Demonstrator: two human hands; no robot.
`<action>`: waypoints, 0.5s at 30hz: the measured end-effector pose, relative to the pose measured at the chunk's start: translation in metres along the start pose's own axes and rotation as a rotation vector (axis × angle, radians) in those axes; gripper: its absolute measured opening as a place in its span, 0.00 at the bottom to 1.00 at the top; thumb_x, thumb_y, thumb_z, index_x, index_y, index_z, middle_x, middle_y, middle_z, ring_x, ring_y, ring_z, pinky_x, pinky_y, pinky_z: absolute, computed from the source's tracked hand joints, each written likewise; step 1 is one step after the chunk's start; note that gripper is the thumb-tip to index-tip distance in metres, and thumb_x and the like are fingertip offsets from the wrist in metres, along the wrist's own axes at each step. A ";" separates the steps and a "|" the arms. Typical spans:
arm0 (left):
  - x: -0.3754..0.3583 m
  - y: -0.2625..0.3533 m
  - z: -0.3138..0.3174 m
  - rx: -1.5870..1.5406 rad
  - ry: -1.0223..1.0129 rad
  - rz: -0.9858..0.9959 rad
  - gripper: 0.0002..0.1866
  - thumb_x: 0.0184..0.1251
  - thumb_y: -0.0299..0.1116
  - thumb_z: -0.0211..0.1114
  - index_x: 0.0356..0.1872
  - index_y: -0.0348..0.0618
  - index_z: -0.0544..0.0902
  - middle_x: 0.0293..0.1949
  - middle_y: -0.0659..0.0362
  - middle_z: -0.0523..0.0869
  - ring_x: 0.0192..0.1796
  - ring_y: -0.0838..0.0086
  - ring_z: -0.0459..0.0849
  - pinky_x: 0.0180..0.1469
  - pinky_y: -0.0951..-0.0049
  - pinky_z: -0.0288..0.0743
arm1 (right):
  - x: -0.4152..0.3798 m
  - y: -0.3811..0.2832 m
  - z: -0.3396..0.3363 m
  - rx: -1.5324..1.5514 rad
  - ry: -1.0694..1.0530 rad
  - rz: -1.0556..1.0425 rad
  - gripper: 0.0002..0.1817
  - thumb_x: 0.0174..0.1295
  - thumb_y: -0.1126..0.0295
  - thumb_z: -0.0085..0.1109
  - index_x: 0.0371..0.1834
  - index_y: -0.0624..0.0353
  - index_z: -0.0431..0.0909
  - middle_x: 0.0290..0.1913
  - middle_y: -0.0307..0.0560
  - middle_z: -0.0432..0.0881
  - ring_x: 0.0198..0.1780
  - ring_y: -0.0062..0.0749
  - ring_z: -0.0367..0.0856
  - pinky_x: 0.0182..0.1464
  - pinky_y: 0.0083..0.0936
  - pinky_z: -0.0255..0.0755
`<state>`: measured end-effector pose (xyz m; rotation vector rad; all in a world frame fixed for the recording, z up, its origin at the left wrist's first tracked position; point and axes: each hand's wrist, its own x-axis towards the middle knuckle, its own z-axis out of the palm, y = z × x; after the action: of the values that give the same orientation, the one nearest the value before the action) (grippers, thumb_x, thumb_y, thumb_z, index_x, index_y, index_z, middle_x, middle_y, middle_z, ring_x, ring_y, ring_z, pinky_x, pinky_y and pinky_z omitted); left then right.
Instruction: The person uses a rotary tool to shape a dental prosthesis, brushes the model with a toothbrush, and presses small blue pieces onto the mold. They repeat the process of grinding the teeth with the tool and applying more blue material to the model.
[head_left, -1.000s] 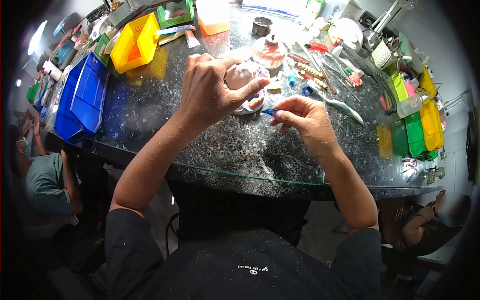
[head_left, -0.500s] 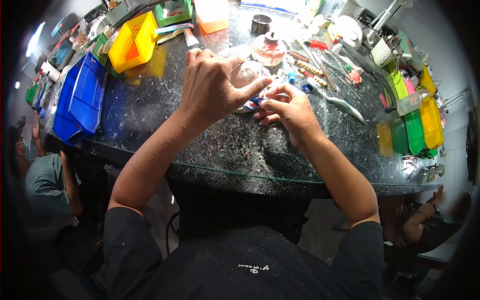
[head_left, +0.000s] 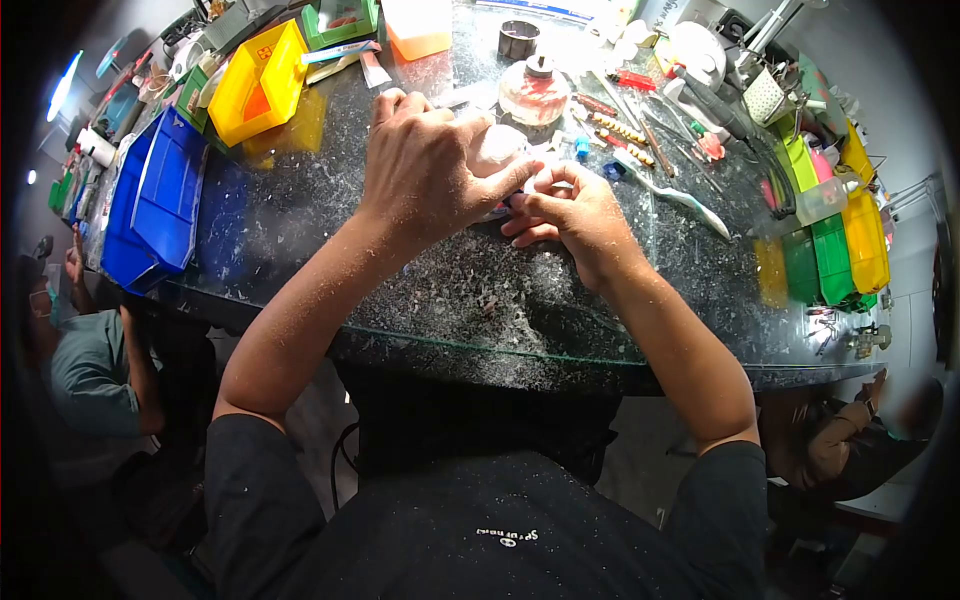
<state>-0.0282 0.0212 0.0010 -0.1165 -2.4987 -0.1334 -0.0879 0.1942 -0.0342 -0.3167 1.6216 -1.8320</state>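
My left hand [head_left: 430, 170] wraps over a pale pinkish rounded cast [head_left: 497, 148] and holds it against the dark glass worktop [head_left: 420, 290]. My right hand [head_left: 565, 215] presses up against the cast from the right, fingers pinched on a small blue-handled tool whose tip is hidden between the two hands. Both forearms are dusted with white powder. Most of the cast is covered by my left fingers.
White shavings litter the worktop. A yellow bin [head_left: 262, 85] and blue bins [head_left: 150, 200] stand at the left, a glass spirit lamp [head_left: 532, 90] behind the hands, hand tools [head_left: 650, 150] and green and yellow bins [head_left: 840, 250] at the right. Seated people are at lower left [head_left: 90, 370] and lower right [head_left: 850, 450].
My right hand has moved left from open space with the blue tool and now presses against the cast under my left hand. The left hand has stayed on the cast.
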 end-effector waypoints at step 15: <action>-0.005 0.002 0.007 0.076 -0.027 0.071 0.29 0.56 0.62 0.63 0.33 0.41 0.86 0.27 0.53 0.84 0.38 0.64 0.75 0.53 0.61 0.59 | -0.001 0.002 -0.001 0.011 -0.050 -0.033 0.12 0.60 0.77 0.60 0.43 0.67 0.69 0.37 0.55 0.82 0.35 0.39 0.86 0.36 0.28 0.82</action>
<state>-0.0281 0.0239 -0.0075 -0.1762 -2.5189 -0.0073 -0.0871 0.1959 -0.0359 -0.3833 1.5805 -1.8420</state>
